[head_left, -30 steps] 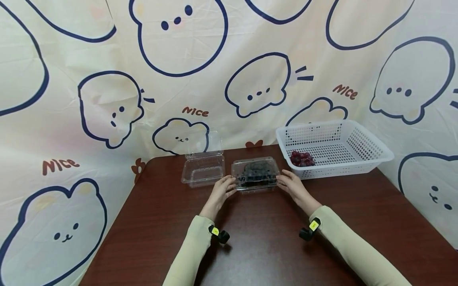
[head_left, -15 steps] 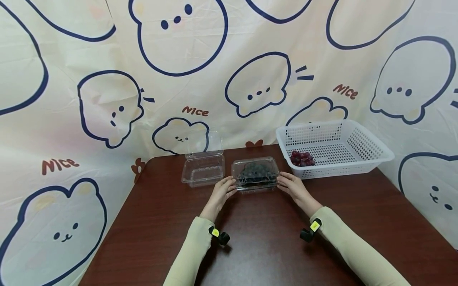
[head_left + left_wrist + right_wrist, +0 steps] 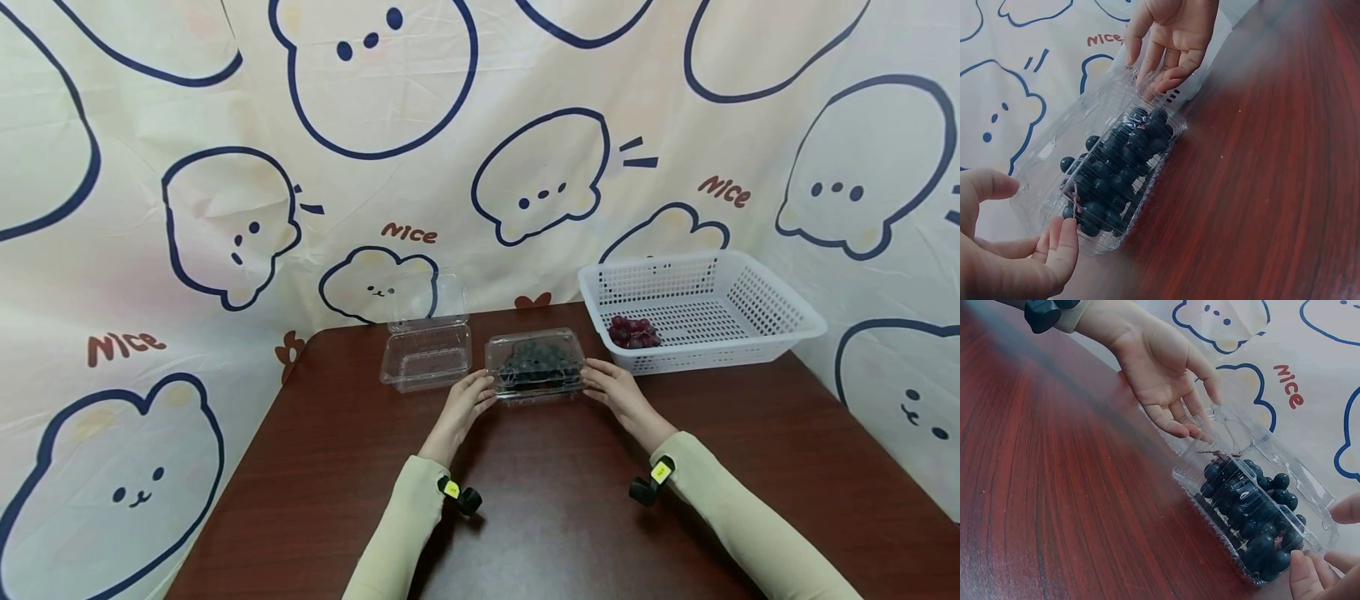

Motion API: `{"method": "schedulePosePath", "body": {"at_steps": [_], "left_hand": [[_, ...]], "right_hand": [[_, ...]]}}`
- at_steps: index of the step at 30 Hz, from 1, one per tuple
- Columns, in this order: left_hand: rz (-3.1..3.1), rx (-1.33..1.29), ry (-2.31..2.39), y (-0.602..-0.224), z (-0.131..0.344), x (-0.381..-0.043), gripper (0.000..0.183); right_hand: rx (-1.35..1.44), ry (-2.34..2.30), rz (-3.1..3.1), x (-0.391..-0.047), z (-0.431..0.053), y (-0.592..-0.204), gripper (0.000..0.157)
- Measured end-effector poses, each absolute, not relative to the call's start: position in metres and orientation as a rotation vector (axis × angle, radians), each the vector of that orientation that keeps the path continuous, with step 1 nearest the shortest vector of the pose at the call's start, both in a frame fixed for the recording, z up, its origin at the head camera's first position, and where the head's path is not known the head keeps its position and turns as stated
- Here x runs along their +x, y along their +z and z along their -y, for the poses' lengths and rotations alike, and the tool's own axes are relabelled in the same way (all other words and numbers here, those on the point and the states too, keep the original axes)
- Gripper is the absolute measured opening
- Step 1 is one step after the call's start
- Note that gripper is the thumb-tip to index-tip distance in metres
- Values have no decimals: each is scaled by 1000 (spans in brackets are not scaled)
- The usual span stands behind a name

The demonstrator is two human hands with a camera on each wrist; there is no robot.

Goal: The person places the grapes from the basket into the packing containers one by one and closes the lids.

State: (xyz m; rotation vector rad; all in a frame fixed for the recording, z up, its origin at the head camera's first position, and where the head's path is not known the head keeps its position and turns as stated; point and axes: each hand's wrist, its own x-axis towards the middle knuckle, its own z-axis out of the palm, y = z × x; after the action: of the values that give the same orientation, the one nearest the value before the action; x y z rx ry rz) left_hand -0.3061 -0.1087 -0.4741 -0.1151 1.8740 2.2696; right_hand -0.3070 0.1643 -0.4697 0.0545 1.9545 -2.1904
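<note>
A clear plastic clamshell box (image 3: 535, 364) with a bunch of dark grapes (image 3: 1113, 169) inside sits near the back of the table, its lid down over the fruit. At its left end my left hand (image 3: 462, 406) holds it, thumb by the lid's edge and fingers low on the side. My right hand (image 3: 622, 400) grips the opposite end in the same way, its fingertips at the box's corner in the right wrist view. Left of this box stands a second clear clamshell box (image 3: 427, 354), its lid raised and nothing inside.
A white perforated basket (image 3: 720, 354) stands at the back right, holding a bunch of red grapes (image 3: 633, 332) in its near-left corner. Behind the dark wooden table (image 3: 540, 500) hangs a printed cloth (image 3: 525, 275).
My right hand has shifted slightly in against the box's end. The grapes show more clearly through the lid. My left hand stays about where it was.
</note>
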Motion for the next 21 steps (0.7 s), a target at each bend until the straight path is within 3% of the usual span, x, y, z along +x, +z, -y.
{"method": "schedulePosePath", "body": {"at_steps": [21], "left_hand": [[-1845,-50,2277,-474,110,-304,55]], "right_hand": [[50,-2205,-1907,-307,-165,-471,58]]}}
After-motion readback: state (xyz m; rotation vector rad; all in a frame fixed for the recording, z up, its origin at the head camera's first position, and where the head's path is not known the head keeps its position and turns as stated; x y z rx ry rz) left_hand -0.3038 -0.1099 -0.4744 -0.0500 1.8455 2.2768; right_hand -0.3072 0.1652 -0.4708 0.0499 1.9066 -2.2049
